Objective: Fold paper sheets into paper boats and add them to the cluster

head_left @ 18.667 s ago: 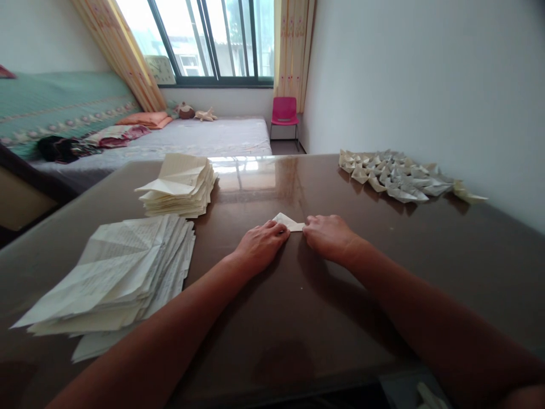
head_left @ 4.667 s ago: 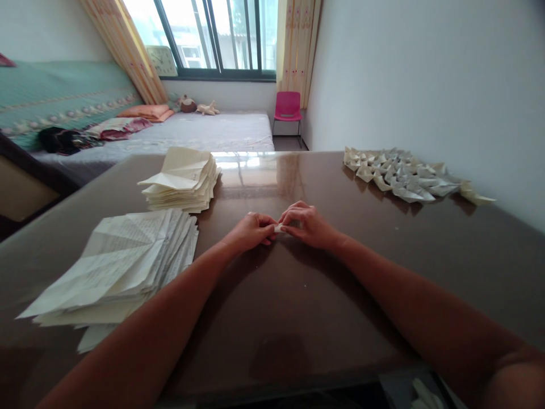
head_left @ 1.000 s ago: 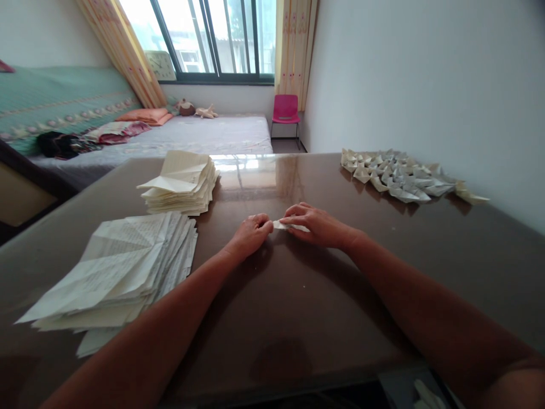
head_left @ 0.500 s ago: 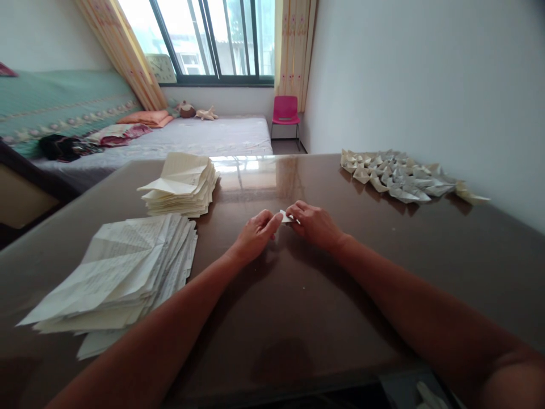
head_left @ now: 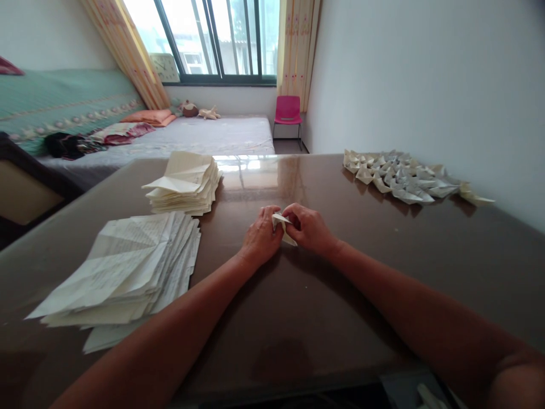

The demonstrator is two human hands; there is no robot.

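A small folded piece of paper [head_left: 289,234], cream-white, is held between my two hands over the middle of the brown table. My left hand [head_left: 263,234] is closed on its left side, with the thumb tucked beneath. From the right, my right hand [head_left: 310,228] pinches the same paper between thumb and fingers. One pale flap points up between the fingertips and another hangs below toward me. Fingers cover part of the folds.
Two stacks of creased sheets lie on the left: cream paper [head_left: 183,182] farther back, white written paper [head_left: 123,255] nearer. At the far right, by the wall, sit many folded paper boats [head_left: 400,176]. Beyond the glossy table [head_left: 340,318] are a bed [head_left: 238,133] and pink chair [head_left: 288,109].
Both hands have come closer together around the folded paper. The paper has turned, and more of it now shows below the fingers. The view has shifted slightly.
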